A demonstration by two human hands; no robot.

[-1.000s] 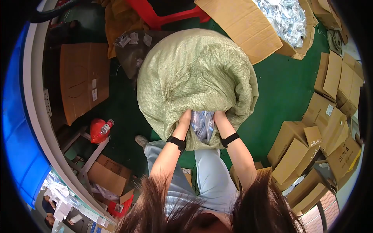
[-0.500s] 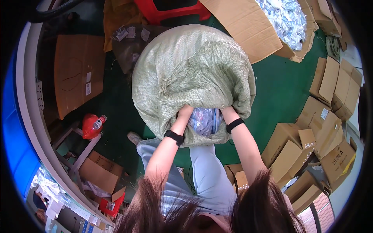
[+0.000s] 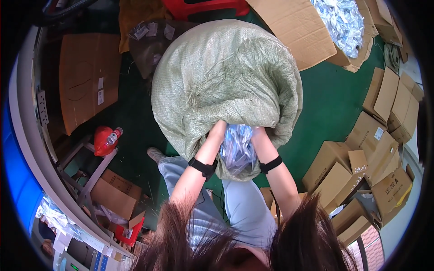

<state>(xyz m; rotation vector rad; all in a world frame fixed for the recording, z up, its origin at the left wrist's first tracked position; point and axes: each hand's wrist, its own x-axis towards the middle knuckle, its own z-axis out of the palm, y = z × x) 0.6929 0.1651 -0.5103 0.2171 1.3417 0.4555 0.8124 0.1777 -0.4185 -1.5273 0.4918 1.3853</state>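
A large pale green woven sack [image 3: 199,81] stands before me, its mouth folded open toward my body. Clear plastic packets [image 3: 238,151] with bluish contents fill the opening. My left hand [image 3: 219,128] reaches in along the left side of the packets, its fingers hidden under the sack's folded edge. On the other side, my right hand [image 3: 258,133] also goes into the mouth beside the packets, and its fingers are out of sight too. Both wrists wear black bands. Whether either hand grips anything is hidden.
At the upper right, a cardboard box [image 3: 294,31] holds a heap of similar packets [image 3: 341,25]. Several opened cartons [image 3: 330,167] lie along the right. A red stool [image 3: 205,5] stands behind the sack. To the left are a brown cardboard sheet [image 3: 88,81] and a red bag [image 3: 103,141] with a bottle.
More packets now show in the sack's mouth, lower and nearer to me. My hands have drawn slightly closer together. The view has shifted a little.
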